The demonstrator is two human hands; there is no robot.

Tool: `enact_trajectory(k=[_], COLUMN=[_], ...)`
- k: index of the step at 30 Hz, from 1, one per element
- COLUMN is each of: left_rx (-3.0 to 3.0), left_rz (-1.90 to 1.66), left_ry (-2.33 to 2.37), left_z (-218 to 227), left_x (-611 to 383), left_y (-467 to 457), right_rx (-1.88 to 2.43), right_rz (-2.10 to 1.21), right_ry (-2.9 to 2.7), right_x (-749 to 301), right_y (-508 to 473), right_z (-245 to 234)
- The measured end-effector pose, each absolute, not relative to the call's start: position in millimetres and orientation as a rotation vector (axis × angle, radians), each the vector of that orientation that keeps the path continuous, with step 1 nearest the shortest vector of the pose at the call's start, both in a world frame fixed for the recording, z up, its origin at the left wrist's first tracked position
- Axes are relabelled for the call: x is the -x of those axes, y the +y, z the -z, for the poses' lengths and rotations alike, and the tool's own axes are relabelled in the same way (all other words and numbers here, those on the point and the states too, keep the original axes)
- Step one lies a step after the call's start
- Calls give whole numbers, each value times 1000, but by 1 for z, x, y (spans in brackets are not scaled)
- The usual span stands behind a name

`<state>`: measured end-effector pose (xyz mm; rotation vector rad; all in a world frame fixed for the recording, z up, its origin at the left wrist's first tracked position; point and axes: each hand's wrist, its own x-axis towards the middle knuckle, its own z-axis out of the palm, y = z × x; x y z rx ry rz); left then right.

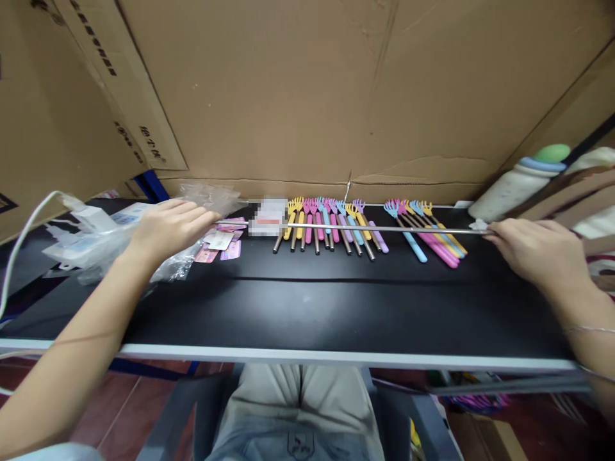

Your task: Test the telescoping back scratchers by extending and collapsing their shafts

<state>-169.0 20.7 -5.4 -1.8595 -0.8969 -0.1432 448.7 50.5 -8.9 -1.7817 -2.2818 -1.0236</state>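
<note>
A thin, shiny telescopic metal rod (312, 225) stretches level across the desk, held above it by both hands. My left hand (175, 227) is closed around its left end, palm down. My right hand (535, 253) grips the right end with curled fingers; both rod ends are hidden in the hands. Behind and below the rod lies a row of back scratchers (329, 224) in yellow, pink, blue and purple, with claw heads toward the back. A second, fanned group of back scratchers (432, 237) rests nearer my right hand.
Small printed cards (221, 241) and a clear plastic bag (177, 266) lie by my left hand. A blurred white box (269, 218) stands beside the cards. A pale bottle (514, 186) leans at the back right. Cardboard (312, 96) walls the rear; the desk's front edge (307, 356) is light.
</note>
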Motion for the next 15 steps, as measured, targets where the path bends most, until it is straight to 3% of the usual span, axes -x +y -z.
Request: enact_trajectory(k=[15], left_rx=[2004], left_rz=[244], left_ry=[-1072], left_z=[16], left_x=[168], left_y=[33], right_rx=[1628], right_rz=[1110], right_ry=[-2342], right_x=[-421], right_y=[47], right_z=[11])
